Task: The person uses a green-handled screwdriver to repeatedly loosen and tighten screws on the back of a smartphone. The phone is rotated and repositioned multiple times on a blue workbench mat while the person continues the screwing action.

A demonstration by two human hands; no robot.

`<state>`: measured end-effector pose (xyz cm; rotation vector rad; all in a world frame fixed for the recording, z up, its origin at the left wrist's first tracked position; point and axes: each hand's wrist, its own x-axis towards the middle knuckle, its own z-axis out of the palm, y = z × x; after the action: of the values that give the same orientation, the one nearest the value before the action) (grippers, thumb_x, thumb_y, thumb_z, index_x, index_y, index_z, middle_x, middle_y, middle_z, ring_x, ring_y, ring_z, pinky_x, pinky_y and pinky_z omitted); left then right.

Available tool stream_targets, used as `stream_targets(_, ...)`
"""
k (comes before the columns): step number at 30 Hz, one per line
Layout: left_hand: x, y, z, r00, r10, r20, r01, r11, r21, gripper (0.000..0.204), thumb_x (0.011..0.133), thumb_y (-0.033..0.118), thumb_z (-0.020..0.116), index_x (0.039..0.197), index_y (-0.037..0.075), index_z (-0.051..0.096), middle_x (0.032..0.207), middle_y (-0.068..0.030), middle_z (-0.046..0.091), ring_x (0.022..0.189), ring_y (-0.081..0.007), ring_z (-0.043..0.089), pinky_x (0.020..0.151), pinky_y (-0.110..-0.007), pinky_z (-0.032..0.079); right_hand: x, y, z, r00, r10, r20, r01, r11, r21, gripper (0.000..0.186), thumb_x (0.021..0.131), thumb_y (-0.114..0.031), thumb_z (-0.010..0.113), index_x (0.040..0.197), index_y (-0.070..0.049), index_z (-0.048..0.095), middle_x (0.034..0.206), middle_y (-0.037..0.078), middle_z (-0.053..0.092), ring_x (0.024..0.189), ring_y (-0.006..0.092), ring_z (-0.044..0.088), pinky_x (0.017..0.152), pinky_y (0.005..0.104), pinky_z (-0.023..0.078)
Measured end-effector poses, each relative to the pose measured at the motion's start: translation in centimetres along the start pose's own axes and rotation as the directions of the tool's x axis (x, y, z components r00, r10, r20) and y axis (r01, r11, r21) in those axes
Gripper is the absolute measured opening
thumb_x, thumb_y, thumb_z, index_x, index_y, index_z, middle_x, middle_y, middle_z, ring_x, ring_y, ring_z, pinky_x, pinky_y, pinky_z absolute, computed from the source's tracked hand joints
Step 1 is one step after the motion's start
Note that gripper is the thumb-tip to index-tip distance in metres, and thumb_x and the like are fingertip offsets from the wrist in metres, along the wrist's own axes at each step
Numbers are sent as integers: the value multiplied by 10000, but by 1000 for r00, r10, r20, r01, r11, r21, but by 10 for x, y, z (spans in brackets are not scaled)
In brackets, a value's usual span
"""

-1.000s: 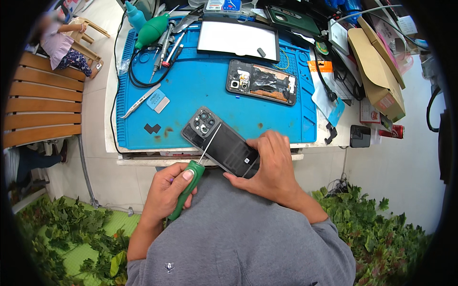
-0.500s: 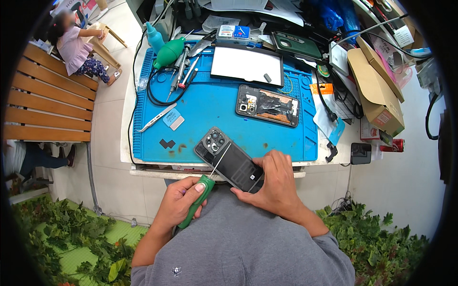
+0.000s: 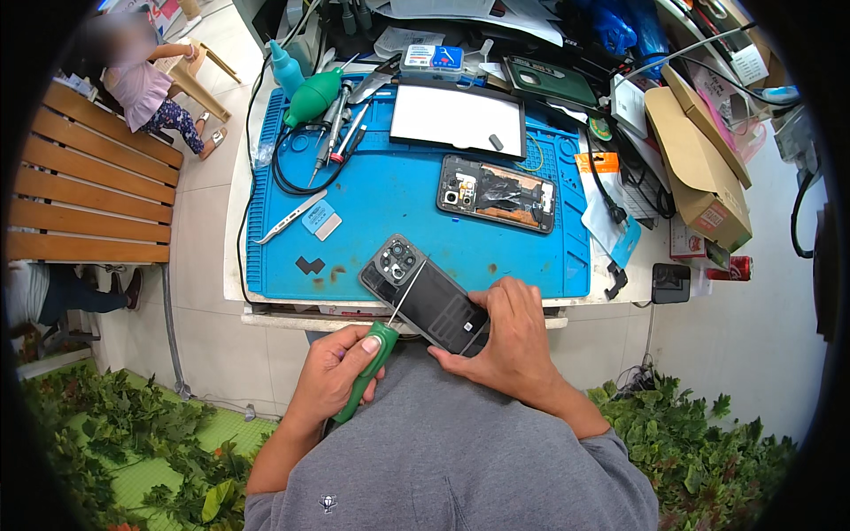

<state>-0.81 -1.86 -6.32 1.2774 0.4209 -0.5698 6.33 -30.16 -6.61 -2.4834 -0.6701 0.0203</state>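
Observation:
In my left hand (image 3: 341,367), fingers wrapped round the handle, is a green-handled tool (image 3: 365,379) with a long thin pale shaft. Its shaft crosses the back of a dark smartphone (image 3: 427,296), the tip ending at the phone's edge just past the camera block. My right hand (image 3: 505,332) grips the lower end of that phone between thumb and fingers, tilted over the front edge of the blue repair mat (image 3: 354,239). Farther back on the mat lies a second phone (image 3: 496,195), its back off and inner parts showing. My palm hides the lower right corner of the held phone.
Tweezers (image 3: 292,219), a small blue-and-white card (image 3: 321,221) and a black sticker piece (image 3: 310,265) lie on the left of the mat. Behind are a green air blower (image 3: 313,97) and a white panel (image 3: 458,119). An open cardboard box (image 3: 695,173) stands right. A person (image 3: 155,93) is at far left.
The phone and both hands have hardly moved; the tool's shaft has shifted very slightly. At far left the person has leaned toward the stool.

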Motion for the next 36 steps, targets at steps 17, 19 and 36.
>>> stream_targets(17,-1,-1,1,999,23,-28,-24,999,-28,370,1215,290,628,1357,-35,734,879,-79,728,596,-108,647,550,-269,504,0,0,1,1000,-1,-15,1,1000,6,778,713,-494,1046,1165,7,658,1089,139,582,1042,327,577,930,473,428)
stream_targets(19,-2,1,2,1000,19,-24,-19,1000,25,388,1211,297,605,1352,-45,724,863,-92,730,577,-120,642,541,-277,508,0,0,1,1000,-1,-16,1,1000,7,775,712,-492,1046,1162,5,657,1088,139,582,1039,327,577,926,472,426)
stream_targets(36,-3,2,6,999,-3,-32,2,1000,-18,391,1221,311,615,1369,-33,725,878,-84,723,589,-121,650,540,-279,511,0,3,3,999,-15,-29,15,1000,11,780,704,-501,1049,1154,5,661,1081,133,581,1028,321,577,913,468,421)
